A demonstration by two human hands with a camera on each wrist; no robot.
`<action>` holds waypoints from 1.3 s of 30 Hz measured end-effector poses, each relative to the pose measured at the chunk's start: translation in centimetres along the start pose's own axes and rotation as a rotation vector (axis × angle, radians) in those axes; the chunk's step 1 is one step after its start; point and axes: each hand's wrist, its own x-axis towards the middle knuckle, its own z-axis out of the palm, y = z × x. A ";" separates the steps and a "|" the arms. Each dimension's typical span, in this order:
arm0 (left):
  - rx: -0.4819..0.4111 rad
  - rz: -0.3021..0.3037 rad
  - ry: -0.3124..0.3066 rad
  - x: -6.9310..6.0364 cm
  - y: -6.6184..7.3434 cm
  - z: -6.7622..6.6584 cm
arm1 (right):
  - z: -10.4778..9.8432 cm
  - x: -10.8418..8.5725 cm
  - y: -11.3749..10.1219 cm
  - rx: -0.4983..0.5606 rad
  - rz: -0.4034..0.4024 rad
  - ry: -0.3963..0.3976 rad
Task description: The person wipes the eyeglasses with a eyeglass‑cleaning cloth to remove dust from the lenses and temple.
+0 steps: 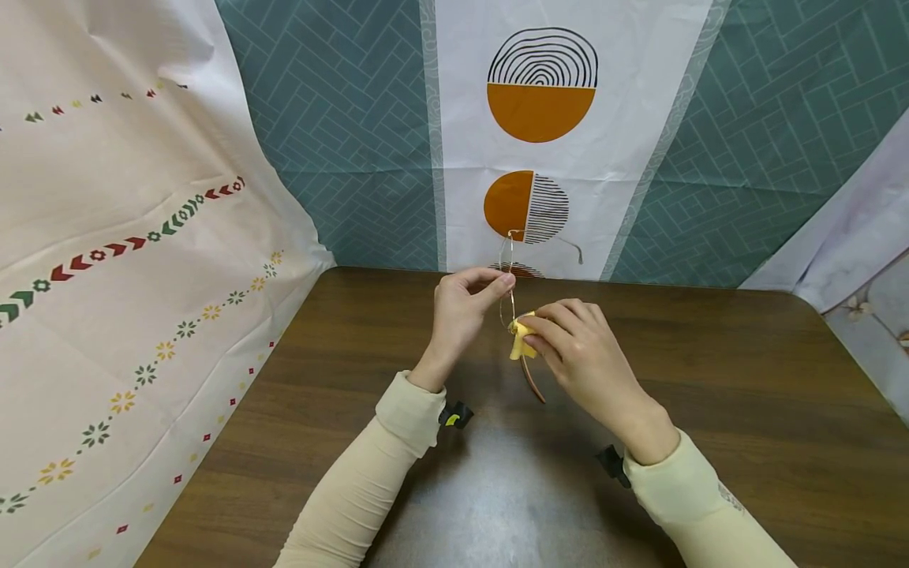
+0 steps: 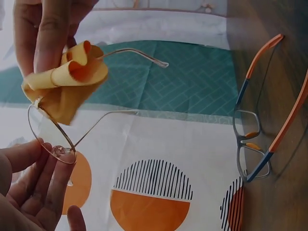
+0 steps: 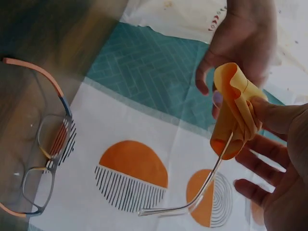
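Note:
A thin gold-framed pair of eyeglasses (image 1: 512, 251) is held up above the table, its temples stretching away. My left hand (image 1: 465, 312) pinches the frame by one lens rim, between thumb and fingers. With a folded yellow cloth (image 1: 524, 339), my right hand (image 1: 585, 351) pinches the other side of the frame. In the left wrist view the cloth (image 2: 72, 86) wraps over the far lens, hiding most of it. One gold temple (image 3: 208, 185) sticks out from under the cloth in the right wrist view.
A second pair of eyeglasses (image 2: 290, 115), with orange and blue temples, rests on the brown wooden table (image 1: 341, 379). In the head view my right hand and the cloth hide most of it. Patterned cloths hang behind the table and on both sides.

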 end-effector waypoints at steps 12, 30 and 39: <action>0.048 0.005 -0.041 0.1 0.3 -0.5 | 0.7 -0.2 0.2 -0.085 -0.036 -0.022; -0.066 0.011 -0.059 1.1 0.7 -2.8 | -1.1 -0.4 2.3 -0.055 -0.007 -0.037; -0.055 0.041 -0.092 1.2 0.6 -3.2 | -1.5 -0.4 2.9 -0.016 0.005 -0.032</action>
